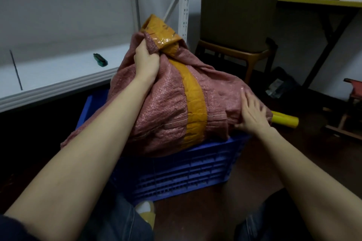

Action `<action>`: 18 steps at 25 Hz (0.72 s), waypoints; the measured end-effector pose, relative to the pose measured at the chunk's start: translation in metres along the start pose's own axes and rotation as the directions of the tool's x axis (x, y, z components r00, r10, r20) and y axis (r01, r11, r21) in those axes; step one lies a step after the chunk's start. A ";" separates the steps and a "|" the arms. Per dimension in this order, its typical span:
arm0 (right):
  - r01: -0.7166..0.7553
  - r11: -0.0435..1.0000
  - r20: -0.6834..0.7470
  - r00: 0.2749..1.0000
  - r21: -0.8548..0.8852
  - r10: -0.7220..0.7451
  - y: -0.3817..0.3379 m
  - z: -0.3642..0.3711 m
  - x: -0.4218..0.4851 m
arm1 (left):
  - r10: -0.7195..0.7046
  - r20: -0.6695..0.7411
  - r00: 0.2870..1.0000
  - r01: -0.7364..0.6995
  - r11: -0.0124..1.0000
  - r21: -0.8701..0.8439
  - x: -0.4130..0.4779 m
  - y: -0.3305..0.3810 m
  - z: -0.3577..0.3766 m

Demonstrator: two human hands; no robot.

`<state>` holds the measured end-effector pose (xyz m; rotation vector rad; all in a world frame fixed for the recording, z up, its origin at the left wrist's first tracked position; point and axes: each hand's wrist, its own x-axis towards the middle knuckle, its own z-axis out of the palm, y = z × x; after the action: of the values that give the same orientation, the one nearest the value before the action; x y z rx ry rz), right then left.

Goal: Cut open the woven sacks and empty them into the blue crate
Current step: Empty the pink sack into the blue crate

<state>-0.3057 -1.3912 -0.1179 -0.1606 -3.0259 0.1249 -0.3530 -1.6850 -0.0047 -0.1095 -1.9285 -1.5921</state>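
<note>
A bulging pinkish-red woven sack (166,111), wrapped with a band of yellow-brown tape, lies across the top of the blue crate (186,172) in the middle of the view. My left hand (146,58) grips a bunch of the sack's fabric near its taped upper end. My right hand (252,111) rests on the sack's lower right end with straight fingers, the thumb under the fabric's edge. The crate's inside is hidden by the sack.
A green utility knife (100,60) lies on the white shelf (58,82) at the left. A wooden chair (237,53) stands behind the sack. A yellow roll (285,120) lies on the floor at the right. A tape roll (147,213) sits by my knees.
</note>
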 end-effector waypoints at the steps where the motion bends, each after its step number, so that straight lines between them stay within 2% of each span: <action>1: 0.104 0.995 0.015 0.994 -0.008 -0.104 -0.005 -0.004 0.002 | -0.013 0.020 1.000 0.013 1.000 0.006 0.000 -0.002 -0.002; 5: 0.249 0.968 -0.054 0.968 0.024 -0.247 -0.038 -0.008 0.017 | -0.073 0.051 0.996 0.069 0.995 0.076 -0.003 -0.013 -0.017; 6: 0.237 0.971 -0.048 0.971 0.037 -0.235 -0.043 -0.004 0.016 | -0.095 0.036 0.995 0.093 0.993 0.067 -0.001 -0.014 -0.023; 9: 0.079 0.977 0.069 0.993 0.198 -0.094 -0.052 0.007 0.012 | -0.123 -0.026 0.992 0.124 0.991 0.043 0.009 -0.010 -0.031; 11: 0.089 0.992 0.076 0.993 0.089 -0.096 -0.056 0.013 0.010 | -0.115 -0.034 0.993 0.115 0.993 0.016 0.024 0.002 -0.031; 13: 0.124 0.992 -0.040 0.992 0.020 -0.123 -0.061 0.011 0.011 | -0.115 -0.027 0.993 0.115 0.993 0.012 0.041 0.022 -0.025; 15: 0.188 0.980 -0.215 0.961 0.060 -0.171 -0.064 0.003 0.013 | -0.091 -0.034 0.995 0.092 0.995 0.029 0.053 0.040 -0.021; 17: 0.221 0.957 -0.361 0.922 0.187 -0.142 -0.067 -0.011 0.016 | -0.089 -0.034 0.995 0.090 0.995 0.044 0.063 0.046 -0.026; 18: 0.207 0.934 -0.397 0.914 0.291 -0.079 -0.069 -0.023 0.017 | -0.104 -0.036 0.994 0.106 0.992 0.068 0.065 0.047 -0.034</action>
<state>-0.3265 -1.4562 -0.0874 0.0651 -2.5697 0.5176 -0.3700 -1.7241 0.0711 0.0478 -1.9912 -1.5815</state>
